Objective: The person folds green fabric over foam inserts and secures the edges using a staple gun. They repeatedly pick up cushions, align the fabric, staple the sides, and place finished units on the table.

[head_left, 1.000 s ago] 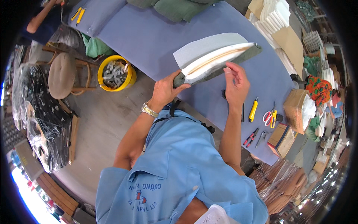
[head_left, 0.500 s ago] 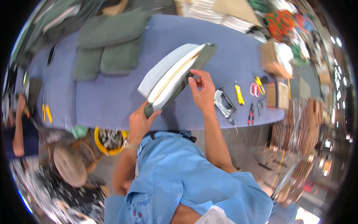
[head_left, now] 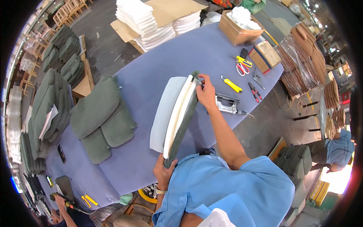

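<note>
Between my hands is a curved, layered chair pad [head_left: 177, 115] with dark green fabric along its right edge, white padding, a thin tan edge line and a pale grey-blue sheet on the left. It stands on edge over the blue table. My left hand [head_left: 164, 173] grips its lower end, close to my shirt. At the top end, my right hand [head_left: 206, 92] has its fingers closed on the green fabric edge. A staple gun [head_left: 228, 106] with a hose lies just right of my right wrist. Dark green cushion covers [head_left: 102, 117] lie to the left.
On the right of the blue table [head_left: 132, 81] lie a yellow utility knife [head_left: 231, 84], red-handled scissors [head_left: 242, 70], pliers [head_left: 254, 92] and a small box [head_left: 265, 56]. A carton [head_left: 238, 34] holds white stuffing. A co-worker's hand [head_left: 59, 201] holds a tool at lower left.
The view has turned, so the table runs diagonally. My right hand has gone from beside the pad's middle to its top end. The pad stands more upright in view; my left hand keeps its lower end.
</note>
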A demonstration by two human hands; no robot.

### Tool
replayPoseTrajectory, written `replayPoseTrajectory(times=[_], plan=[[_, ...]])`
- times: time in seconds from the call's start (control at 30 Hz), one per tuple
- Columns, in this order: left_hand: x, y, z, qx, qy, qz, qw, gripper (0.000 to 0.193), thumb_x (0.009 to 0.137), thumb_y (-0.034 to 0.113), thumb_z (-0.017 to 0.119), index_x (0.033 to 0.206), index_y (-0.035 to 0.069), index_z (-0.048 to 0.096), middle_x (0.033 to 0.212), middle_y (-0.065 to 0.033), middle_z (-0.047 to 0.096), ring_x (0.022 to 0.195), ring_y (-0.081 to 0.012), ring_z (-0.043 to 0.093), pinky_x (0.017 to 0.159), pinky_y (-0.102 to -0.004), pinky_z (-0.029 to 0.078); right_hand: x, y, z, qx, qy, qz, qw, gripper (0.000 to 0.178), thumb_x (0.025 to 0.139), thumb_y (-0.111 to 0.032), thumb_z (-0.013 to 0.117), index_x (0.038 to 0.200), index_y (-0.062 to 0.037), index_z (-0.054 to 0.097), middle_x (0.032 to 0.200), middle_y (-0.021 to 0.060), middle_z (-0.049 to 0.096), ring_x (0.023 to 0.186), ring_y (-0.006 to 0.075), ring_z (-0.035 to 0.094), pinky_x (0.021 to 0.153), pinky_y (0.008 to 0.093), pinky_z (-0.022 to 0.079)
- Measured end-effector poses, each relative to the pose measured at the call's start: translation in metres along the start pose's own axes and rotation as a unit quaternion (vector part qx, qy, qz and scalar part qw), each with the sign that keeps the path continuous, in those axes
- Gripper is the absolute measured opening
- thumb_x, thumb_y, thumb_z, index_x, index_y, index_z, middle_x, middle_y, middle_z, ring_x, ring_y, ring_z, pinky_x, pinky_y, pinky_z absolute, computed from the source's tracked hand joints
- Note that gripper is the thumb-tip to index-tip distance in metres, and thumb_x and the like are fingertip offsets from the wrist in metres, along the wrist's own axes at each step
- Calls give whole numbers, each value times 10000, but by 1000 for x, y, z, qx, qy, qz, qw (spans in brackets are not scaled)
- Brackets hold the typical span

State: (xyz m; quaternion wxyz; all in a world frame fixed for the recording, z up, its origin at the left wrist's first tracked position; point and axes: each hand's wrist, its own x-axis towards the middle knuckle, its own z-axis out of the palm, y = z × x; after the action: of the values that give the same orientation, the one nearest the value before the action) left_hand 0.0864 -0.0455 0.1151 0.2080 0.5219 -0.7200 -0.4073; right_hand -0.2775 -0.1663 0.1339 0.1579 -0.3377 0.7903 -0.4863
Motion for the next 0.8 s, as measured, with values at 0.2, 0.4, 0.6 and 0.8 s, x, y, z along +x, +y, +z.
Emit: replayPoseTrajectory(times=[0.2,0.4,0.6,0.8], plan=[[-5,-19,18,33,18,27,999,692,792,294,894,1351,-12,623,1358,-246,647,1229,-399,644,997,-423,530,13,56,-9,128,11,-18,992,268,919,-151,624,1181,-95,635,957,166,686,780,309,660,754,432,528],[-5,-8,15,14,55,25,998,649,827,251,866,1363,-14,613,1308,-250,674,1175,-391,675,968,-415,538,26,19,-21,-46,-3,-33,998,293,992,-326,649,996,-35,617,809,67,619,746,187,569,700,333,481],[-39,-16,-27,-48,33,-14,998,511,865,141,823,1314,-21,641,1022,-190,757,903,-279,735,810,-356,554,-11,43,-10,325,-100,83,937,288,1090,-301,548,882,-105,586,788,-75,501,745,50,458,667,262,406],[-144,-2,-82,-75,-37,-192,978,428,843,13,804,1253,-21,686,1071,-110,780,965,-130,714,859,-310,561,-135,62,-29,380,-228,111,890,278,1098,-295,549,892,-111,582,804,-86,506,757,30,451,698,236,400]])
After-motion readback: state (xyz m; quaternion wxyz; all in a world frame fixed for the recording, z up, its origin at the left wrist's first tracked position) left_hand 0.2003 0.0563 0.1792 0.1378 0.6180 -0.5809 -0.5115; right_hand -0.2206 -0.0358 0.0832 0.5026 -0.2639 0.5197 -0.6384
